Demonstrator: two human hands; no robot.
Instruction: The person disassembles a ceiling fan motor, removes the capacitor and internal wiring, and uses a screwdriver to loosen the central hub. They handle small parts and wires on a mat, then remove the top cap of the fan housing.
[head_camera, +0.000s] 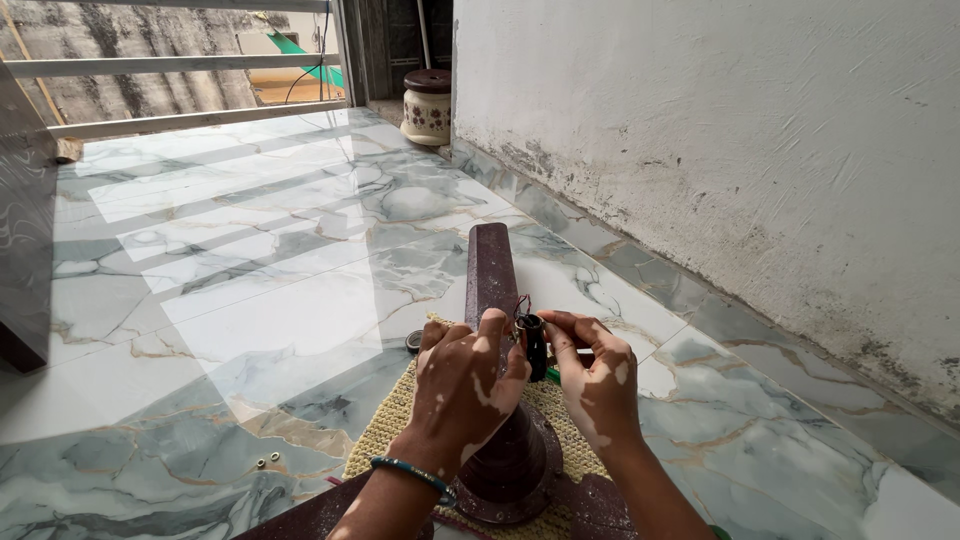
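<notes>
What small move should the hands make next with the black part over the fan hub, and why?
Probably steady the black part and tidy its thin wires. Both the left hand and right hand pinch it above the fan hub, and the wires stick up loose; where they go is too small to tell.

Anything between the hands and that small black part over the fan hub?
Nothing visible. The left hand and right hand both already have fingertips on the small black part, with thin wires at its top, above the brown fan hub. No other object sits between either hand and it.
</notes>
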